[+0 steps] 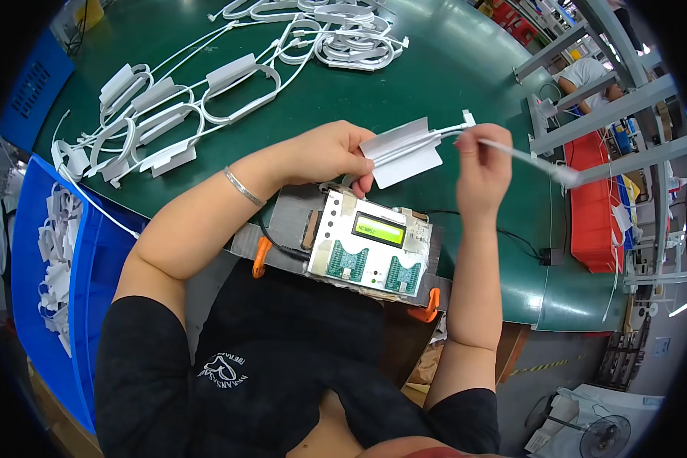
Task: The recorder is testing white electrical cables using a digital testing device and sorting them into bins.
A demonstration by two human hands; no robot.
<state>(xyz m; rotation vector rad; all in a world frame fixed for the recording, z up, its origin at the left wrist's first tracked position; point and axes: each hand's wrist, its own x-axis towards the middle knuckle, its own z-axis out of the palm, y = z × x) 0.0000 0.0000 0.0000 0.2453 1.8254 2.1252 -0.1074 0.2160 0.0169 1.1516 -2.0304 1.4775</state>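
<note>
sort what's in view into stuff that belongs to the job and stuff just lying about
Likely the job:
- folded white card sleeve, pinched in the left hand
- slim white cable, pinched in the right hand
- flat white box with lit yellow-green screen
- coiled white cables

Likely just lying about:
- red plastic bin
- black round caged fan

Lettering on screen [379, 229], black shirt [290, 336]

Green tabletop [435, 80] spans ten to two o'clock; grey metal rack [603, 117] stands at two, grey floor [534, 393] and fan [604, 437] at four.
</note>
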